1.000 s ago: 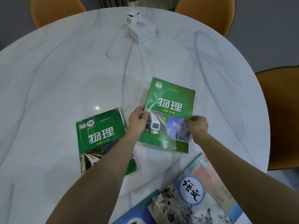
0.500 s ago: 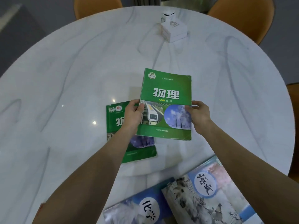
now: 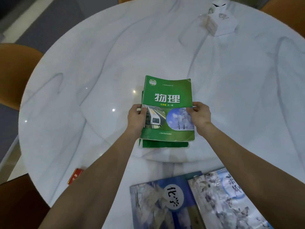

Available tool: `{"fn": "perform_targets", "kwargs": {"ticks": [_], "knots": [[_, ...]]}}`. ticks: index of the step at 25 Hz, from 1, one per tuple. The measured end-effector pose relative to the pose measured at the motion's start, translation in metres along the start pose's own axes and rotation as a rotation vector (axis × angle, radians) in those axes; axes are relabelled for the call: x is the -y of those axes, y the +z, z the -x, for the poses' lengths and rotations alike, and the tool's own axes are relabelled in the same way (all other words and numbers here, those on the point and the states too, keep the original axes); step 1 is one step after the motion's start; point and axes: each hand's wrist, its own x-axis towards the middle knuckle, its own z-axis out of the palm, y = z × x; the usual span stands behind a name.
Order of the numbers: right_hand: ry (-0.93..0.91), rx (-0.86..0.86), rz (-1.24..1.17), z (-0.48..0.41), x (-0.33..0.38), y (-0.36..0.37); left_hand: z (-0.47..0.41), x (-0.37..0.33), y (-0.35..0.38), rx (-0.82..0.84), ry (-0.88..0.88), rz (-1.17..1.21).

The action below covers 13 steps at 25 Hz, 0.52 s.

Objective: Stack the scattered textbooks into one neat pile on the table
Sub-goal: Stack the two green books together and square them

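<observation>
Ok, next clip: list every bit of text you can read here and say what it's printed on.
"物理": title on the green textbook held by both hands.
"九年级 全一册": small line under that title, barely legible.
"化学": white circle on the blue textbook, near edge, blurred.
Title on the pale textbook beside it: too blurred to read.
Publisher line and top line on the green cover, red booklet, white box logo: too small or blurred.

A round white marble table (image 3: 85,66) carries green textbooks (image 3: 165,144), two blue books (image 3: 148,204), a white box (image 3: 222,25) and a red booklet (image 3: 75,176).
</observation>
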Motion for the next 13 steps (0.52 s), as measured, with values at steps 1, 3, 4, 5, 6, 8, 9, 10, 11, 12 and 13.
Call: {"fn": "perform_targets", "kwargs": {"ticks": [1,3,4,5,6,8,9,10,11,12,13], "knots": [[-0.028,-0.009,0.048,0.002,-0.001,0.004,0.001,0.004,-0.002,-0.019,-0.002,-0.02],[-0.063,-0.022,0.125,0.005,-0.006,0.011,0.003,0.01,-0.003,-0.05,0.001,-0.086],[-0.076,-0.021,0.164,0.006,-0.008,0.013,0.006,0.012,-0.002,-0.058,0.006,-0.12],[-0.09,-0.014,0.204,0.007,-0.011,0.015,0.007,0.016,-0.002,-0.065,0.013,-0.147],[-0.102,-0.007,0.243,0.009,-0.013,0.017,0.009,0.02,-0.001,-0.067,0.022,-0.178],[-0.116,-0.002,0.297,0.012,-0.018,0.02,0.011,0.026,0.0,-0.066,0.065,-0.266],[-0.12,-0.003,0.322,0.012,-0.02,0.021,0.011,0.029,0.0,-0.065,0.093,-0.315],[-0.122,-0.003,0.349,0.012,-0.022,0.022,0.01,0.032,0.0,-0.063,0.113,-0.358],[-0.123,-0.001,0.372,0.012,-0.023,0.023,0.01,0.034,0.001,-0.061,0.131,-0.396],[-0.123,0.0,0.385,0.011,-0.023,0.025,0.009,0.035,0.002,-0.059,0.143,-0.432],[-0.122,-0.001,0.394,0.01,-0.022,0.025,0.009,0.034,0.003,-0.058,0.149,-0.466]]}}
